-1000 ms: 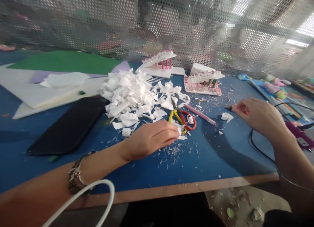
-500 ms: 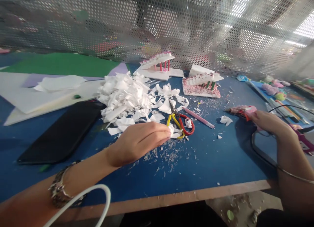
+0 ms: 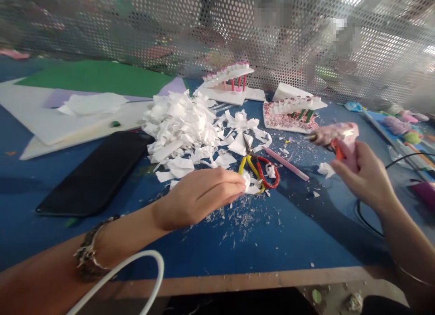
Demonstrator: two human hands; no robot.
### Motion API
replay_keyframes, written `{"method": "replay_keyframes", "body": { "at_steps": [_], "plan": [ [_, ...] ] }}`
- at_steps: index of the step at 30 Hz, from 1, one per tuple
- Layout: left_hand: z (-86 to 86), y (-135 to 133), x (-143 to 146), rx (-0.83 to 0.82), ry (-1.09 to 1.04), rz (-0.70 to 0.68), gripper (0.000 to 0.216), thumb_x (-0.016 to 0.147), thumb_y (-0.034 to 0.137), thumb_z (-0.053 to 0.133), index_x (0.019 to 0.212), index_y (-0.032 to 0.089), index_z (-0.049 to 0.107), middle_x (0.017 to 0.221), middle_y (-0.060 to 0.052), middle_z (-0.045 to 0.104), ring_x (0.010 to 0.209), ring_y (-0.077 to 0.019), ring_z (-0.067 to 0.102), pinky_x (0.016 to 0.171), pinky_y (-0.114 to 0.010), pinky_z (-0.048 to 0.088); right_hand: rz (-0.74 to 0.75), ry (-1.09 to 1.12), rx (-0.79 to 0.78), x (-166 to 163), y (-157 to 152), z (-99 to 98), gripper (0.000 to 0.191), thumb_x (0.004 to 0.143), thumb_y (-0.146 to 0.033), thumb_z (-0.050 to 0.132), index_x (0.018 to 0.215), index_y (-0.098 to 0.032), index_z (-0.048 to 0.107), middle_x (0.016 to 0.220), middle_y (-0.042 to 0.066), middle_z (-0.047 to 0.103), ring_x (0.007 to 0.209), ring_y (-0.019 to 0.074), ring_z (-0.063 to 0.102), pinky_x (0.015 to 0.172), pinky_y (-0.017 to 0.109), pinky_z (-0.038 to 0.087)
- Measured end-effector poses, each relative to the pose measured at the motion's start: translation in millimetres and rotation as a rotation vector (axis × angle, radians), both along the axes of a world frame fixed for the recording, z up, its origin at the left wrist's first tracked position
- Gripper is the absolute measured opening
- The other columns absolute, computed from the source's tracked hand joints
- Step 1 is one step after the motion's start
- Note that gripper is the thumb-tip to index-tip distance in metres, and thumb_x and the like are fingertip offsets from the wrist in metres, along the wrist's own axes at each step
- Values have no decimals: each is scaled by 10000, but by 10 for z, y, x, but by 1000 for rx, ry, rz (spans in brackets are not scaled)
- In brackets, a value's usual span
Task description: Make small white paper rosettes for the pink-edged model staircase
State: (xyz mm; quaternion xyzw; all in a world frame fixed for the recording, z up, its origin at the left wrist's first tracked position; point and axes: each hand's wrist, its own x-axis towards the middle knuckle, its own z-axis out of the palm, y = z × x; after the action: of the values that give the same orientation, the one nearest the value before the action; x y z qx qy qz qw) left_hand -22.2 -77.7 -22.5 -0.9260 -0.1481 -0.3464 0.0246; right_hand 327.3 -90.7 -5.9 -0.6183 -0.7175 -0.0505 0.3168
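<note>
My left hand (image 3: 207, 195) has its fingertips pinched on a small rolled white piece (image 3: 246, 181), mostly hidden by the fingers. Just beyond the fingertips lie scissors (image 3: 268, 181) with one red and one yellow handle, their pointed tips facing away. My right hand (image 3: 369, 176) is wrapped round the grip of a pink glue gun (image 3: 345, 138) with an orange trigger. The gun is raised off the table, its nozzle pointing left. Beside the scissors rests a pink stick-like tube (image 3: 287, 163). A heap of torn white paper (image 3: 183, 129) lies beyond my left hand.
Two small models with sloped steps, one on pink posts (image 3: 231, 84) and one on green posts (image 3: 292, 113), stand at the back before a perforated metal screen (image 3: 224, 29). A black phone (image 3: 95, 174) lies left. A white cable (image 3: 149, 256) arches near my left forearm.
My right hand has lifted the glue gun off the table and brought it up and slightly left. My left hand keeps its pinch by the scissors. The view has shifted slightly.
</note>
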Motion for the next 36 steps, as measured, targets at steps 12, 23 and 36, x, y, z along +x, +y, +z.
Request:
{"method": "replay_keyframes", "body": {
  "at_steps": [12, 23, 36],
  "plan": [
    [0, -5, 47, 46, 18, -39, 216, 755, 85, 607, 961, 87, 545, 923, -105, 648, 869, -166, 609, 769, -270, 516, 178, -183, -165, -597, -226, -35, 240, 794, -416, 489, 795, -197, 390, 581, -24, 414, 465, 104, 379, 435, 238, 275],
    [15, 2, 59, 55, 21, -21, 211, 747, 85, 614, 947, 85, 545, 901, -96, 649, 837, -167, 612, 735, -268, 511, 256, -254, -129, -591, -215, -121, 257, 843, -385, 417, 942, -148, 422, 669, 51, 499, 602, 173, 505, 490, 271, 339],
    [20, 10, 70, 82, 15, 3, 209, 746, 90, 617, 941, 94, 540, 883, -93, 655, 815, -170, 621, 701, -268, 518, 216, -262, -170, -559, -218, -147, 251, 848, -381, 417, 960, -156, 421, 705, 63, 520, 614, 183, 508, 521, 294, 367]
  ]
}}
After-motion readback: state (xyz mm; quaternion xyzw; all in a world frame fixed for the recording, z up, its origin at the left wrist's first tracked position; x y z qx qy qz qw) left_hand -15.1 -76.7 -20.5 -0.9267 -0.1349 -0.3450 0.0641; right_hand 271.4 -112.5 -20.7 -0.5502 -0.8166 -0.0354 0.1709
